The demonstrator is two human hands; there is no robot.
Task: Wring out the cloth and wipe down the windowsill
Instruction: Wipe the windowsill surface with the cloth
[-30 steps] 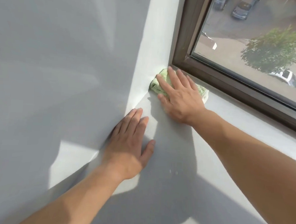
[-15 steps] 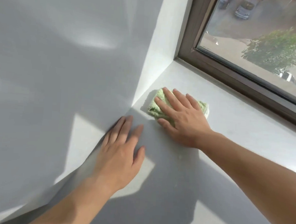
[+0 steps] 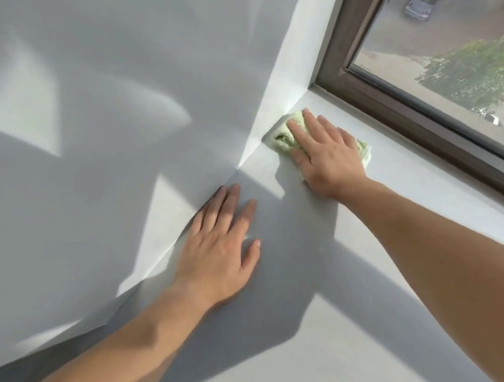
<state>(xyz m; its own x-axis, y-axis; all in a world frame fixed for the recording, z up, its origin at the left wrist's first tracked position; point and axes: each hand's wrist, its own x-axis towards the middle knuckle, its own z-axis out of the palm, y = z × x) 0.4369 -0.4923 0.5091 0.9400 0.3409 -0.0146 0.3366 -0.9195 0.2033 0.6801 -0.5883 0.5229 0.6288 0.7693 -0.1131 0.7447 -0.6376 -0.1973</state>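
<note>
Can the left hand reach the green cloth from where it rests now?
Probably yes. The left hand lies flat on the windowsill, with bare sill between it and the cloth, though the right hand covers most of it.

Bright daylight comes in through the window (image 3: 430, 54) at 1 o'clock. Hard-edged shadows cross the windowsill (image 3: 422, 183) toward 7 o'clock. Sunlit patches on the wall (image 3: 94, 240) at 9 o'clock. Slight softness overall, with wide-angle bending at the edges.

The right hand (image 3: 326, 157) covers most of the green cloth (image 3: 282, 138); only its two ends show. The left forearm (image 3: 123, 345) runs off the bottom edge, the right forearm (image 3: 447, 262) off the right; the window frame (image 3: 397, 114) and blurred car (image 3: 418, 7) outside are cropped too
</note>
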